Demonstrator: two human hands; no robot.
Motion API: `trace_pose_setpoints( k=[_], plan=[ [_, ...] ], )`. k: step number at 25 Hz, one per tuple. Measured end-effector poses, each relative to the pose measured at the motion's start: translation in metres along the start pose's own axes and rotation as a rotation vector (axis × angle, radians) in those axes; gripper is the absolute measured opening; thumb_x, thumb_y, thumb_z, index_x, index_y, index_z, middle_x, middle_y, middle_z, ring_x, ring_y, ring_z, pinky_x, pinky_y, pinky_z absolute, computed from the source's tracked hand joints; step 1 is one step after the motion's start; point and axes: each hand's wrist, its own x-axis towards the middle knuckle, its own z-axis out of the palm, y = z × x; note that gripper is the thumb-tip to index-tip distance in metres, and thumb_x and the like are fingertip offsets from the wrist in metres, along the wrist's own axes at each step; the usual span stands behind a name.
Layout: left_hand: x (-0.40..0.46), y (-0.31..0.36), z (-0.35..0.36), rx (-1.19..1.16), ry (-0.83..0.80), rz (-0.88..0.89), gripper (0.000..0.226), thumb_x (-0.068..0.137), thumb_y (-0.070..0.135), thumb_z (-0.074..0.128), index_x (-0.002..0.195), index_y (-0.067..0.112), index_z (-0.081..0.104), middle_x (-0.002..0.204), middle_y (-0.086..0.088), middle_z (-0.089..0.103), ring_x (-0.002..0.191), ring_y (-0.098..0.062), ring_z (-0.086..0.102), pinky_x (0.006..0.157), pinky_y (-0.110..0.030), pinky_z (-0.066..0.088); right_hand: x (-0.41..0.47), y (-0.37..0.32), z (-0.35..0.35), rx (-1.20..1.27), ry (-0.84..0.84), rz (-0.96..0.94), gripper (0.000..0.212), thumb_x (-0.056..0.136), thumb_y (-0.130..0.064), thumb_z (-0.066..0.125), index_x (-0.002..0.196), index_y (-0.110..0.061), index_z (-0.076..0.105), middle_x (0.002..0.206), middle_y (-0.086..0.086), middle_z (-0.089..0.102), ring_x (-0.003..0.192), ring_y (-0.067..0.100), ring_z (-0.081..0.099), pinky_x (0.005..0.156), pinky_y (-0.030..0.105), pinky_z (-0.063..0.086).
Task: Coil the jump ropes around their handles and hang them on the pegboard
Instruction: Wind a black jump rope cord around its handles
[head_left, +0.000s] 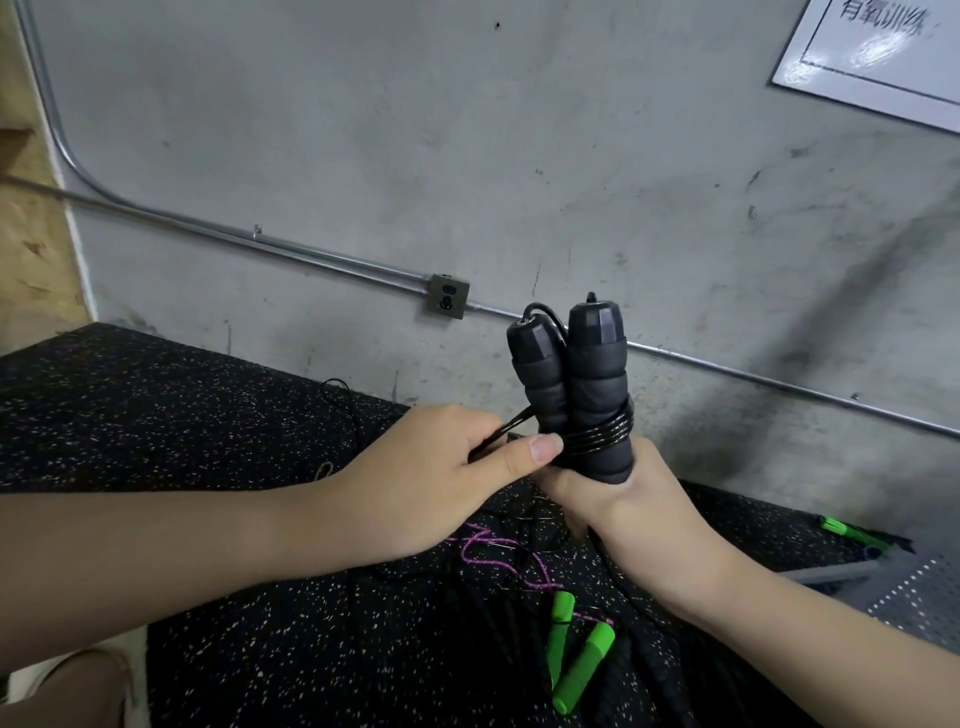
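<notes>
Nearest us, our two bare forearms reach out over the speckled black floor mat (156, 415), which carries everything below. Our right hand (623, 499) is curled round the lower ends of the two black handles (571, 384), holding them upright and side by side, above the mat's far edge by the grey wall (467, 156). Several turns of black rope (597, 434) already circle the handles just above that fist. Our left hand (441, 467) pinches the free stretch of the rope between thumb and fingers, the thumb tip touching the coils. Below our hands, on the mat, lie a pair of green handles (576, 660) with a purple rope (488, 551) tangled among other dark cords. More green handles (847, 530) lie near the mat's right edge, beside a white perforated board (914, 597).
</notes>
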Motion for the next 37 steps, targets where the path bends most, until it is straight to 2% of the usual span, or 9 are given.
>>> trace_pose_setpoints(
  k=[9,13,17,19,22,26,30,35,37],
  plan=[
    [0.000,0.015,0.014,-0.003,0.051,-0.015,0.068,0.077,0.083,0.049,0.057,0.019,0.032,0.051,0.007,0.031,0.051,-0.010,0.030,0.052,-0.028,0.027,0.008,0.014,0.012,-0.112,0.080,-0.015,0.021,0.071,-0.018,0.052,0.069,0.003,0.052,0.053,0.008,0.048,0.053,0.008,0.038,0.049,0.026,0.032],
    [-0.002,0.006,0.021,0.108,0.047,-0.130,0.080,0.067,0.094,0.032,0.062,0.016,0.048,0.053,0.006,0.048,0.048,-0.008,0.043,0.050,-0.026,0.033,0.004,0.030,0.034,-0.171,0.073,-0.056,0.012,0.066,-0.029,0.049,0.075,-0.024,0.056,0.055,-0.013,0.055,0.049,0.001,0.046,0.049,0.020,0.037],
    [-0.003,-0.010,0.022,0.006,-0.056,-0.158,0.088,0.075,0.094,0.038,0.081,0.012,0.068,0.071,-0.002,0.070,0.066,-0.016,0.066,0.069,-0.033,0.054,0.003,0.033,0.020,-0.254,-0.149,-0.036,0.018,0.074,-0.036,0.068,0.088,-0.029,0.061,0.071,-0.017,0.064,0.065,0.002,0.059,0.064,0.024,0.046],
    [-0.002,-0.011,0.016,-0.191,-0.188,-0.119,0.075,0.084,0.080,0.046,0.090,0.010,0.071,0.084,-0.014,0.075,0.083,-0.030,0.071,0.084,-0.047,0.055,0.002,0.026,0.006,0.042,-0.390,0.110,0.021,0.081,-0.024,0.078,0.099,-0.020,0.069,0.089,-0.005,0.072,0.086,0.012,0.068,0.078,0.029,0.052],
    [-0.005,-0.005,0.009,-0.376,-0.363,-0.071,0.050,0.098,0.058,0.057,0.100,0.009,0.069,0.082,-0.023,0.072,0.075,-0.038,0.070,0.082,-0.048,0.059,-0.002,0.022,-0.006,0.416,-0.571,0.353,0.032,0.079,-0.021,0.079,0.107,-0.009,0.073,0.097,0.015,0.071,0.099,0.036,0.071,0.085,0.038,0.056],
    [-0.004,-0.002,0.008,-0.271,-0.281,-0.081,0.062,0.081,0.072,0.065,0.101,0.014,0.073,0.085,-0.009,0.077,0.083,-0.025,0.074,0.086,-0.039,0.058,-0.003,0.026,-0.007,0.235,-0.464,0.178,0.034,0.079,-0.019,0.078,0.100,0.007,0.070,0.091,0.025,0.074,0.090,0.034,0.072,0.077,0.039,0.055],
    [0.001,0.003,0.005,-0.100,-0.129,-0.092,0.063,0.070,0.083,0.063,0.071,0.021,0.065,0.056,0.013,0.060,0.051,-0.001,0.052,0.054,-0.011,0.038,-0.004,0.022,-0.006,0.287,-0.286,0.204,0.020,0.078,-0.011,0.075,0.097,-0.004,0.078,0.087,0.021,0.075,0.081,0.033,0.075,0.064,0.034,0.060],
    [-0.001,0.001,0.010,-0.061,-0.050,-0.052,0.075,0.074,0.086,0.056,0.093,0.014,0.069,0.071,-0.005,0.062,0.062,-0.016,0.057,0.066,-0.043,0.054,-0.004,0.017,-0.006,0.232,-0.193,0.139,0.011,0.077,-0.011,0.073,0.086,-0.013,0.078,0.075,0.011,0.071,0.068,0.025,0.070,0.056,0.032,0.057],
    [-0.002,0.004,0.012,-0.053,-0.034,-0.037,0.068,0.078,0.081,0.052,0.091,0.016,0.068,0.074,-0.005,0.062,0.060,-0.013,0.055,0.068,-0.044,0.053,-0.003,0.016,-0.005,0.227,-0.175,0.102,0.011,0.075,-0.008,0.071,0.078,-0.016,0.077,0.070,0.010,0.069,0.062,0.024,0.065,0.055,0.032,0.055]
  ],
)
